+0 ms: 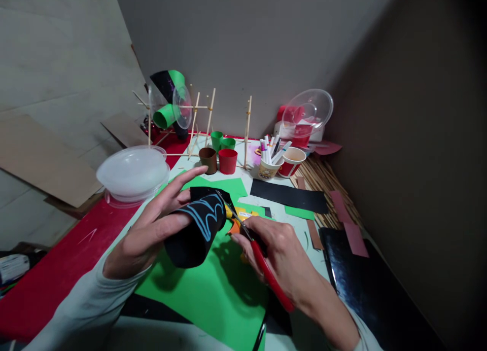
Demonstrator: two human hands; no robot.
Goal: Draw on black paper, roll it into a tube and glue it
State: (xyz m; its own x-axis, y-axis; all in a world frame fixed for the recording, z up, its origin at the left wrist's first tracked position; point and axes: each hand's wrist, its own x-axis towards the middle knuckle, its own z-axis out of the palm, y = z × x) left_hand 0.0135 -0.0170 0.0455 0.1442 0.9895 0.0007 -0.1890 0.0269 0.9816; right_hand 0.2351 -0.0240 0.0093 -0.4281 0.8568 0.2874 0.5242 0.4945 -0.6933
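Observation:
My left hand (160, 224) is wrapped around a black paper tube (192, 234) with blue zigzag lines, thumb on its outside. It is tilted, its open end towards me. In my right hand (279, 252) is a red-handled tool (268, 277) with slim metal jaws; whether it is pliers or scissors I cannot tell. Its tip meets the tube's far upper edge, and whether it grips the paper is unclear. Below, partly hidden, a yellow and orange tool (247, 214) lies on green paper (213, 303).
Small green, brown and red cups (228, 162) stand behind my hands, near a wooden-stick frame (248, 133). A cup of markers (270, 168) is further right. Black strip (289, 195), bamboo sticks (323, 188) and a glossy black panel (365, 280) lie right; clear plastic lids (133, 173) left.

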